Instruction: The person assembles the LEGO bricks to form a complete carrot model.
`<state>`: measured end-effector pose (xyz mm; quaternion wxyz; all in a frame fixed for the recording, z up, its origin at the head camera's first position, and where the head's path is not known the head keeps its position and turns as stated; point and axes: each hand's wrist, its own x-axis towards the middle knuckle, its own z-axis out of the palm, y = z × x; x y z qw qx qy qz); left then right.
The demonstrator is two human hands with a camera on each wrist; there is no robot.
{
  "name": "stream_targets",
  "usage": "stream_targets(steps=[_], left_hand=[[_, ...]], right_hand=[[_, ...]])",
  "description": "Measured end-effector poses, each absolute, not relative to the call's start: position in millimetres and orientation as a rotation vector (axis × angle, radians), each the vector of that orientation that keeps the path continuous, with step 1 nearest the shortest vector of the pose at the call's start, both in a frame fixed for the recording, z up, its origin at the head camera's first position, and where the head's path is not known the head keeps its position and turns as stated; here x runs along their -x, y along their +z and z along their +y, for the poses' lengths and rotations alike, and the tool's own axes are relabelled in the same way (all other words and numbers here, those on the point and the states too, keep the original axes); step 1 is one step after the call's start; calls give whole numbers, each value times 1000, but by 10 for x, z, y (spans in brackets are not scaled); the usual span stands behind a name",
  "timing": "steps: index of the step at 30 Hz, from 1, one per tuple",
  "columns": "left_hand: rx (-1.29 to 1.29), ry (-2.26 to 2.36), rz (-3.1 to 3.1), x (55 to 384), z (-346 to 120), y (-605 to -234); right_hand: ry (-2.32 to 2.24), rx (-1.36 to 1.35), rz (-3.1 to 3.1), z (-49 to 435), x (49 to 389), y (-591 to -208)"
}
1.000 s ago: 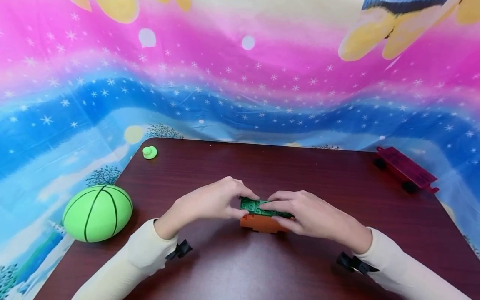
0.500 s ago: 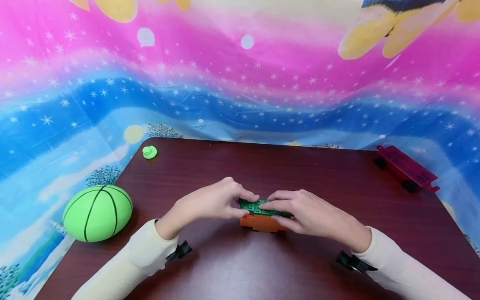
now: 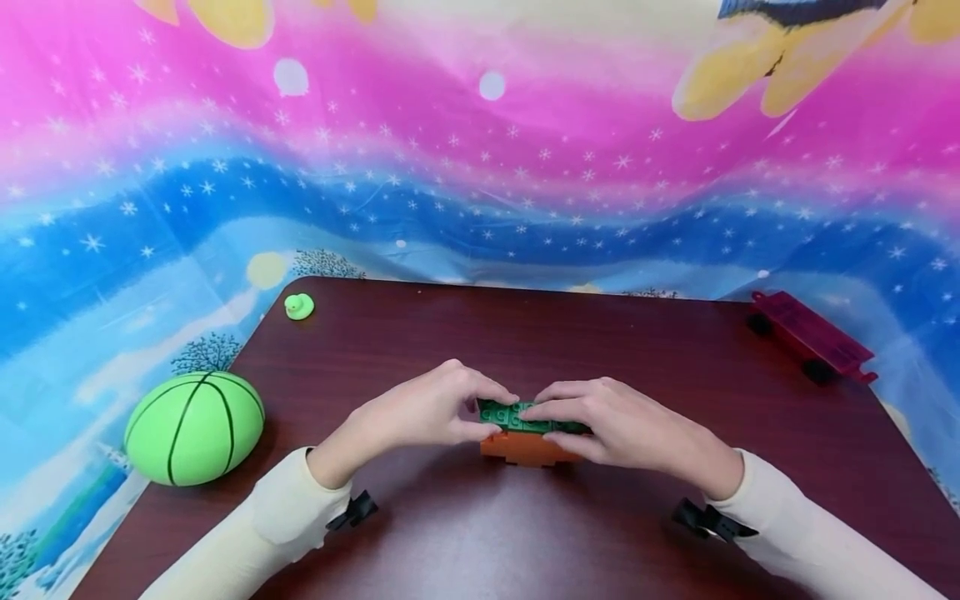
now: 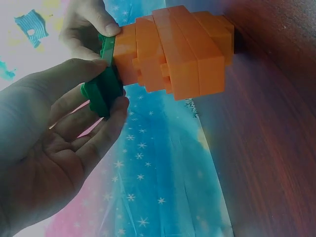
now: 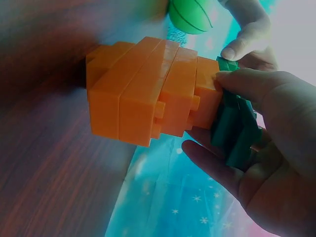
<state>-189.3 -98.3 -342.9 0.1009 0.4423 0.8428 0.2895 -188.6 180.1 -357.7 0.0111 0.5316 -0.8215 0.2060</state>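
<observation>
Toy building bricks stand stacked on the table, wide orange bricks (image 4: 185,52) below and green bricks (image 3: 517,418) on top. The orange part steps in and out in layers. At the left end, my left hand (image 3: 423,406) pinches the green bricks between thumb and fingers, as the left wrist view shows. Opposite it, my right hand (image 3: 611,421) holds the right end. Its thumb (image 5: 247,81) lies along the seam between green and orange, with fingers over the top and behind. The right hand hides part of the green layer in the head view.
A green ball with black lines (image 3: 195,429) lies at the table's left edge. Beyond it, a small green rubber duck (image 3: 299,307) sits at the far left corner. A red toy wagon with black wheels (image 3: 813,337) stands at the far right. Behind the table (image 3: 465,325) hangs a printed cloth (image 3: 450,167).
</observation>
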Motion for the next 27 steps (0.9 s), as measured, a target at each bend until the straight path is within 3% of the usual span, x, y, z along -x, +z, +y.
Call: stream_targets(steps=[11,16,22,27], left_hand=[[-1340,874,2546,1907,-973,-3519],[-1240,884,2571,1892,-1043,-3610],[-1038,954,2491,1929,-1157,-3795],[-1039,930,2413,1957,-1134,-3992]], right_hand=[[568,-1606,-2564,1807,1835,-3596],[607,-1568,-2645,1881,1804,-3615],[816,-1330,-2833,2092,1798,-3673],[1077,-1173,-2980,2190,1850,-3886]])
